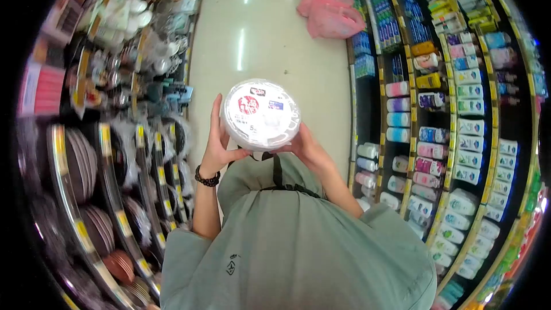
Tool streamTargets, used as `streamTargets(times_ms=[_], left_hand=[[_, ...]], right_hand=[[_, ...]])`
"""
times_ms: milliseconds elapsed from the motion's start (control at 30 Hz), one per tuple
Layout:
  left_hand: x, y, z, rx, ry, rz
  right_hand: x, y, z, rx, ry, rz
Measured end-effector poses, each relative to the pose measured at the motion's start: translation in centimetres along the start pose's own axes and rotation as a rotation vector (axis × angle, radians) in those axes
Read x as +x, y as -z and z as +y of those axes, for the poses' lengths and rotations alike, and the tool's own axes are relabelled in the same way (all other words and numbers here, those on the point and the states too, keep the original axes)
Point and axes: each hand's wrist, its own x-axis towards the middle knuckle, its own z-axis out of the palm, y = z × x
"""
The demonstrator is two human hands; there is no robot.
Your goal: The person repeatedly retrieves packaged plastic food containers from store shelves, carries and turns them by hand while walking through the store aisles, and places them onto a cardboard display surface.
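A round pack [263,116] in clear, shiny wrap is held up in front of my chest. Its white top label bears a red round print, a small dark logo and a "5". My left hand [219,148] grips its left side, with the thumb under the near edge and a dark bead bracelet at the wrist. On the right side, my right hand [307,146] closes around the lower edge, and its fingers are partly hidden by the pack. What lies inside the wrap I cannot make out.
Shelves of bottles [470,143] and boxed goods [387,28] line the right. Pans [80,163] and wrapped kitchenware [123,28] fill the left shelves. Pink bags [333,6] sit on the aisle floor [258,40] ahead, by the right shelf.
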Motion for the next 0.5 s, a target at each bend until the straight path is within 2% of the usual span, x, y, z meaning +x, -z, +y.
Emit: streamTargets(times_ms=[33,133,267,333,500], left_hand=[[2.3,0.8,-0.2,0.049,0.004,-0.031],[8.5,1.6,-0.4,0.078,-0.002,-0.114],[15.7,1.4,-0.3,-0.006,0.176,-0.112],[19.1,2.2,-2.6,0.074,0.155,-0.148],[29.4,-0.2,-5.0,0.178,0.19,-0.126]], right_hand=[[1.1,0.5,-1.3,-0.043,0.063,-0.019],[3.6,2.6,-2.6,-0.107,0.04,0.032],[8.5,6.5,-4.6,-0.171,0.124,0.033],[11.6,8.5,-6.3,-0.195,0.095,0.058],[19.7,14.6,-12.7,-0.143,0.2,0.071]])
